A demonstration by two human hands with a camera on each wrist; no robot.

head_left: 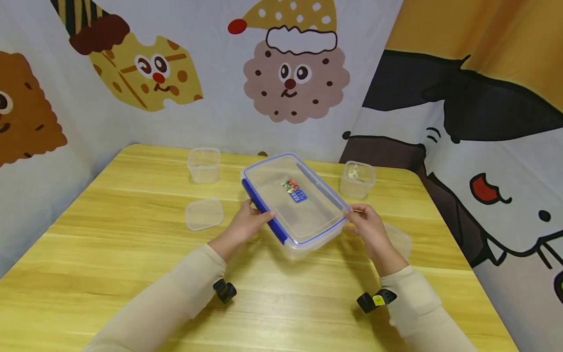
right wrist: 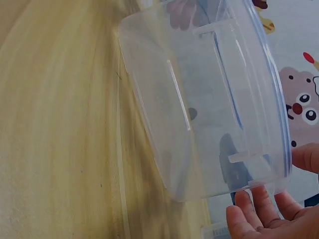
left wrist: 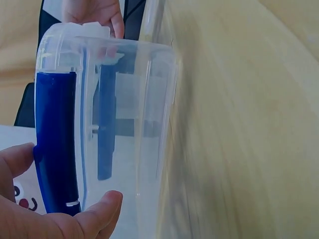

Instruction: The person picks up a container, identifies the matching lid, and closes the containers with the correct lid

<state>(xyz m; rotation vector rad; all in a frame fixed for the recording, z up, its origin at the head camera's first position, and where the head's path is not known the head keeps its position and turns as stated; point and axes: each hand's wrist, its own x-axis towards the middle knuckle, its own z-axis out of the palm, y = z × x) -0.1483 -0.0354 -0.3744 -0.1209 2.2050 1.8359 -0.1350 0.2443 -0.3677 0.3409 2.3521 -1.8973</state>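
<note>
A large clear food container [head_left: 281, 195] with a blue-edged lid and a colourful label is tilted between both hands over the table. My left hand [head_left: 247, 222] grips its left long side, thumb on top at the blue latch [left wrist: 56, 139]. At the opposite right corner my right hand [head_left: 367, 227] pinches the rim; its fingers [right wrist: 264, 206] lie under the edge with the thumb above. Through the clear wall [right wrist: 154, 99] no contents show. Another blue latch [left wrist: 106, 119] shows through the plastic in the left wrist view.
At the back left stands a small clear tub [head_left: 204, 167], with a loose clear lid [head_left: 204, 214] in front of it. A second small tub [head_left: 357, 181] stands back right. Partly behind my right hand lies another clear lid [head_left: 399, 239]. Printed cloth [head_left: 220, 117] hangs behind the wooden table [head_left: 110, 244].
</note>
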